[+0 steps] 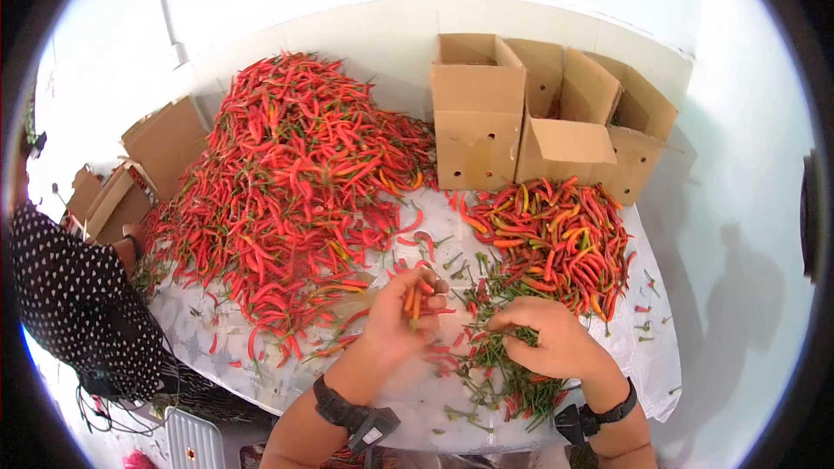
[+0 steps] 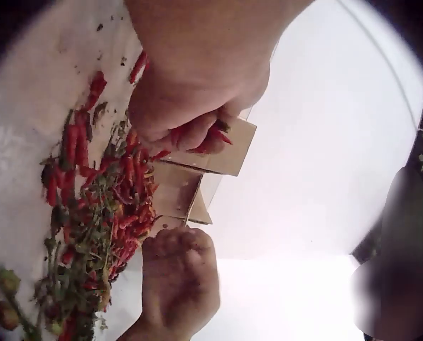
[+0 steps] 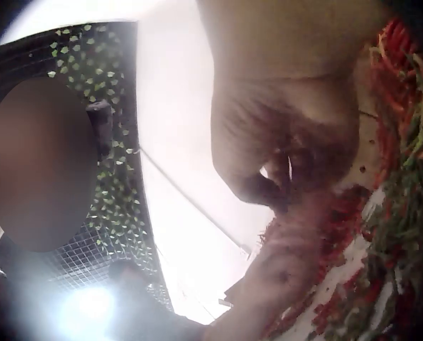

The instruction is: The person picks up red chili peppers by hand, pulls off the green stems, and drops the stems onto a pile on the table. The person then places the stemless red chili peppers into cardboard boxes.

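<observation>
My left hand [image 1: 393, 323] grips a few red and orange chili peppers [image 1: 414, 306], held up in front of me over the table. The left wrist view shows red tips of the chili peppers [image 2: 222, 135] poking out between the curled fingers. My right hand [image 1: 553, 339] is just to the right, above a heap of green chili stems [image 1: 530, 373]. Its fingers are loosely bent, with a gap between thumb and forefinger and nothing visible in it. Beyond the right hand lies a pile of red and orange chilies [image 1: 560, 239].
A large mound of red chilies [image 1: 295, 165] fills the left of the table [image 1: 656, 330]. Open cardboard boxes [image 1: 478, 139] stand at the back right. Another person [image 1: 87, 304] in a dotted top is at the left side, near another cardboard box [image 1: 169, 143].
</observation>
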### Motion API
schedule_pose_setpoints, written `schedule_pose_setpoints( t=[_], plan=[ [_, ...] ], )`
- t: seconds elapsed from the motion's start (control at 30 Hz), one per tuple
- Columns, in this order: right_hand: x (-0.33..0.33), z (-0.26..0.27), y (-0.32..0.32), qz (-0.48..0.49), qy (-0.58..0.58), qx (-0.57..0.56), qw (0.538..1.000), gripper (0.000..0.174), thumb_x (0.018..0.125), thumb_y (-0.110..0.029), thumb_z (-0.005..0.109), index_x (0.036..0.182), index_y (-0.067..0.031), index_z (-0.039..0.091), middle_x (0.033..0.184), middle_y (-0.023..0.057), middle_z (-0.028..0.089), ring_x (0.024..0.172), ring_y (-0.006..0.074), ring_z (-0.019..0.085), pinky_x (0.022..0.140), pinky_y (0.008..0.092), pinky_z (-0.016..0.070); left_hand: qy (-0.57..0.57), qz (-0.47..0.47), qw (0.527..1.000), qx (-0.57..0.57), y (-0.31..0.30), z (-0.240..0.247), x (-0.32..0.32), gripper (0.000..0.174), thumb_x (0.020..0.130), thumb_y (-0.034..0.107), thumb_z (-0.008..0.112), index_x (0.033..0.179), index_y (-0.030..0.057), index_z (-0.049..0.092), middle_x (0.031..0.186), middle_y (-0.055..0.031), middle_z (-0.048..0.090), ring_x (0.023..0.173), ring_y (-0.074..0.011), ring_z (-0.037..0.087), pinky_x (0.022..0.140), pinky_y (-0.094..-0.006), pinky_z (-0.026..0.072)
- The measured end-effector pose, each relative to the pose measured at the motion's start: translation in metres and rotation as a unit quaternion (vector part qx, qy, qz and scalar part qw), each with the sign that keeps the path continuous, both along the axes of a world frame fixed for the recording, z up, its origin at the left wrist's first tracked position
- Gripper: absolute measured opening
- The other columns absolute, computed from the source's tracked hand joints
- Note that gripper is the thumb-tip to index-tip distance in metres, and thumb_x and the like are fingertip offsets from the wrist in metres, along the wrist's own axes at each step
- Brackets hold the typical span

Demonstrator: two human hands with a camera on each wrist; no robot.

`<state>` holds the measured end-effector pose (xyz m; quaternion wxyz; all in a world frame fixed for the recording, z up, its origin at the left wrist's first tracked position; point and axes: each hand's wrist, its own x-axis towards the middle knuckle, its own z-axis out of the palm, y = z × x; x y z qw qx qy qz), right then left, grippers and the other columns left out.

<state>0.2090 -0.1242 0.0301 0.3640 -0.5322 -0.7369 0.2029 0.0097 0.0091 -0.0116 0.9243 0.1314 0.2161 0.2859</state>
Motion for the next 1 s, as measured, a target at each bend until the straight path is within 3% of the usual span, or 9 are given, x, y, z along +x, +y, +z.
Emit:
schedule_pose_setpoints(
  t=[0.13, 0.23, 0.37, 0.47, 0.6, 0.73, 0.87, 0.97, 1.0],
  plan=[
    [0.014, 0.016, -0.014, -0.046, -0.147, -0.045, 0.987, 0.025, 0.078, -0.016, 0.066, 0.102, -0.0066, 0.066, 0.095, 0.0134, 0.063, 0.089, 0.0324, 0.060, 0.077, 0.0403, 0.0496, -0.082, 0.004, 0.992, -0.095, 0.009, -0.017, 0.000, 0.025, 0.096, 0.027, 0.047, 0.098, 0.0057, 0.059, 0.098, -0.0110, 0.061, 0.077, -0.0186, 0.060, 0.050, -0.0258, 0.0511],
    [0.031, 0.012, -0.022, -0.067, -0.125, -0.032, 0.989, 0.020, 0.078, -0.018, 0.069, 0.095, -0.0068, 0.067, 0.088, 0.0119, 0.063, 0.084, 0.0307, 0.061, 0.074, 0.0382, 0.0494, -0.080, 0.031, 0.992, -0.092, 0.006, -0.015, 0.004, 0.026, 0.097, 0.025, 0.044, 0.101, 0.0042, 0.060, 0.108, -0.0157, 0.062, 0.088, -0.0253, 0.063, 0.068, -0.0349, 0.0584],
    [0.046, 0.009, -0.021, -0.098, -0.058, -0.011, 0.993, 0.014, 0.076, -0.017, 0.073, 0.083, -0.0057, 0.068, 0.075, 0.0095, 0.062, 0.074, 0.0268, 0.062, 0.068, 0.0349, 0.0493, -0.100, 0.031, 0.991, -0.081, 0.005, -0.020, 0.006, 0.025, 0.098, 0.020, 0.042, 0.103, 0.0012, 0.059, 0.112, -0.0198, 0.061, 0.103, -0.0311, 0.061, 0.084, -0.0421, 0.0561],
    [0.063, -0.006, -0.020, -0.031, -0.045, -0.002, 0.998, 0.014, 0.075, -0.016, 0.075, 0.077, -0.0047, 0.067, 0.069, 0.0081, 0.061, 0.069, 0.0240, 0.061, 0.064, 0.0332, 0.0486, -0.076, 0.062, 0.990, -0.100, 0.005, -0.013, 0.005, 0.023, 0.097, 0.017, 0.045, 0.103, -0.0001, 0.059, 0.112, -0.0197, 0.061, 0.103, -0.0315, 0.061, 0.084, -0.0427, 0.0559],
    [0.076, -0.006, -0.031, -0.038, -0.002, -0.097, 0.995, 0.018, 0.072, -0.018, 0.077, 0.072, -0.0050, 0.065, 0.068, 0.0080, 0.060, 0.068, 0.0245, 0.059, 0.063, 0.0337, 0.0475, -0.052, 0.034, 0.995, -0.074, 0.021, -0.025, 0.000, 0.021, 0.096, 0.017, 0.048, 0.098, -0.0018, 0.057, 0.104, -0.0198, 0.061, 0.099, -0.0310, 0.061, 0.082, -0.0404, 0.0565],
    [0.089, -0.022, -0.030, -0.070, -0.056, -0.030, 0.996, 0.018, 0.074, -0.022, 0.072, 0.077, -0.0054, 0.063, 0.074, 0.0108, 0.060, 0.073, 0.0291, 0.060, 0.065, 0.0394, 0.0477, 0.090, 0.088, 0.992, -0.007, 0.027, 0.012, 0.030, 0.019, 0.095, 0.016, 0.049, 0.097, -0.0017, 0.055, 0.101, -0.0191, 0.062, 0.093, -0.0308, 0.062, 0.079, -0.0380, 0.0569],
    [0.084, -0.029, -0.033, -0.105, -0.092, -0.045, 0.989, 0.023, 0.077, -0.024, 0.071, 0.090, -0.0063, 0.064, 0.083, 0.0122, 0.060, 0.082, 0.0306, 0.061, 0.071, 0.0411, 0.0490, 0.105, 0.053, 0.992, 0.049, 0.057, 0.033, 0.073, 0.015, 0.094, 0.011, 0.051, 0.103, 0.0001, 0.054, 0.107, -0.0175, 0.059, 0.099, -0.0282, 0.058, 0.083, -0.0432, 0.0539],
    [0.079, -0.025, -0.038, -0.102, -0.093, -0.016, 0.990, 0.031, 0.075, -0.029, 0.074, 0.095, -0.0077, 0.066, 0.085, 0.0109, 0.060, 0.085, 0.0288, 0.061, 0.075, 0.0409, 0.0490, 0.199, 0.119, 0.960, 0.157, 0.060, 0.049, 0.142, 0.020, 0.093, 0.014, 0.052, 0.109, 0.0022, 0.052, 0.110, -0.0172, 0.057, 0.104, -0.0283, 0.055, 0.087, -0.0483, 0.0495],
    [0.078, -0.023, -0.040, -0.102, -0.102, -0.009, 0.990, 0.032, 0.075, -0.030, 0.074, 0.096, -0.0077, 0.065, 0.087, 0.0114, 0.060, 0.088, 0.0296, 0.060, 0.077, 0.0410, 0.0486, 0.214, 0.068, 0.958, 0.180, 0.068, 0.055, 0.159, 0.025, 0.092, 0.016, 0.054, 0.113, 0.0048, 0.051, 0.112, -0.0152, 0.055, 0.105, -0.0282, 0.054, 0.089, -0.0493, 0.0476]
  ],
)
